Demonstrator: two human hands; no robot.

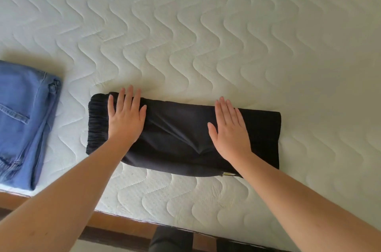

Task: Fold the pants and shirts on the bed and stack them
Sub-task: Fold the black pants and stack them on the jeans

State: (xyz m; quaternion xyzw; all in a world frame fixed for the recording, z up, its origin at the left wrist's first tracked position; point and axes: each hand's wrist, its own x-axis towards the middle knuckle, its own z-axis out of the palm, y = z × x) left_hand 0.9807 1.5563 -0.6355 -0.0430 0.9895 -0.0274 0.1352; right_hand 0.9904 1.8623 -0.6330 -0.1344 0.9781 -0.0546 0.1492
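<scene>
- Your left hand [125, 116] lies flat on the folded black pants [181, 134], fingers straight and close together, palm down just beside the gathered elastic waistband [97, 124] at the garment's left end; it grips nothing.
- Your right hand [231, 130] is also flat and open, fingers straight, pressing the cloth right of the middle of the pants; it holds nothing either.
- The black pants sit folded into a long rectangle near the front edge of the quilted white mattress [226, 25], waistband to your left and the folded edge to your right. A soft crease runs through the fabric between your two hands.
- A small pale label [228, 173] peeks out at the near edge of the pants, beside your right wrist.
- Folded blue jeans [22, 120] lie at the far left of the mattress, apart from the black pants, with a back pocket showing.
- The wooden bed frame [115, 222] runs along the near edge of the mattress.
</scene>
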